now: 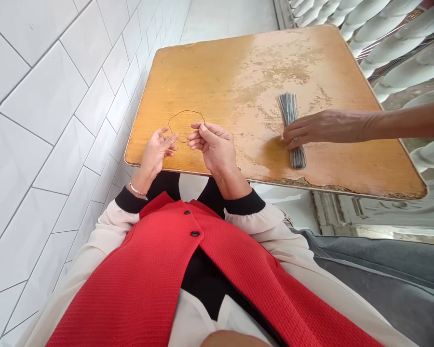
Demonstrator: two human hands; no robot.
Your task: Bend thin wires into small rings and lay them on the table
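Observation:
A thin dark wire [185, 111], bent into a rough ring, is held up over the near left part of the wooden table. My left hand [158, 150] pinches the ring's left side between thumb and fingers. On its right side my right hand [217, 147] grips the wire between thumb and forefinger, the other fingers curled. The wire's ends are too fine to make out. To the right lies a bundle of straight grey wires [288, 107], partly covered by another person's hand [316, 127] resting on it.
The table [202, 72] has a worn, peeling top and a chipped near edge. A white tiled wall [47, 96] runs close along the left. White balusters [398, 62] stand on the right, where the other person's forearm reaches in. Grey cloth [376, 274] is at the lower right.

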